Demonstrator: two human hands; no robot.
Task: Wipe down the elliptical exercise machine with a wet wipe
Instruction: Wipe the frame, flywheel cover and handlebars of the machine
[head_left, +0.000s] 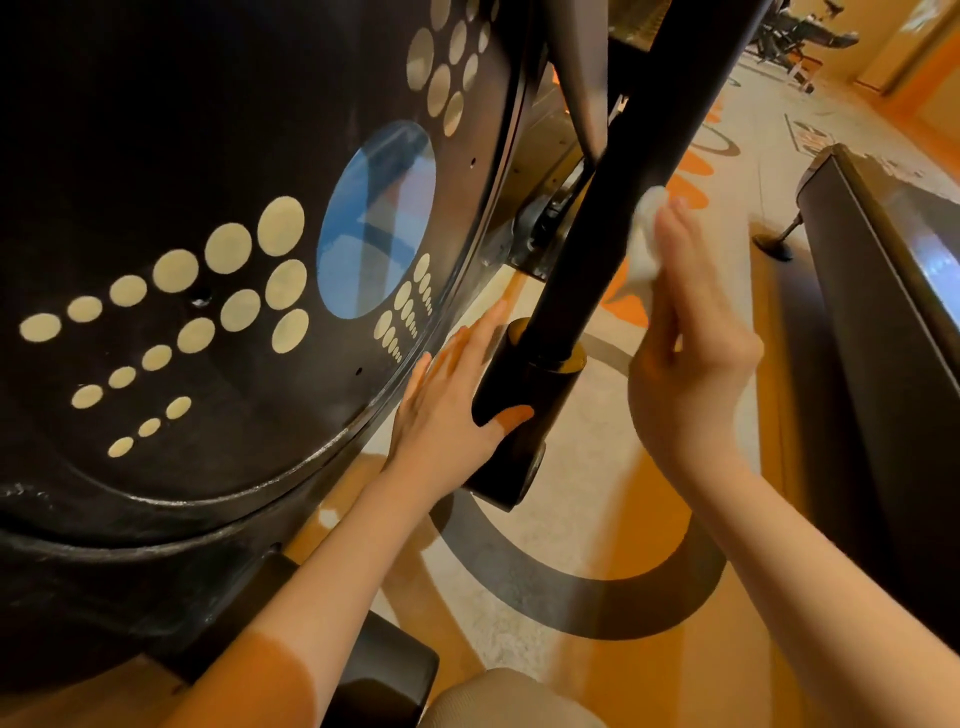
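Patterned gym floor (587, 525); right hand (691, 358) presses wipe (644, 234) on bar (618, 208).

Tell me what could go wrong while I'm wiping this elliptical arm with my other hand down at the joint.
The left hand rests on the black pivot joint at the foot of the bar, close to the flywheel cover; if the linkage swings, fingers could be pinched there. The right hand presses the wet wipe with straight fingers, so the wipe might slip off and drop.
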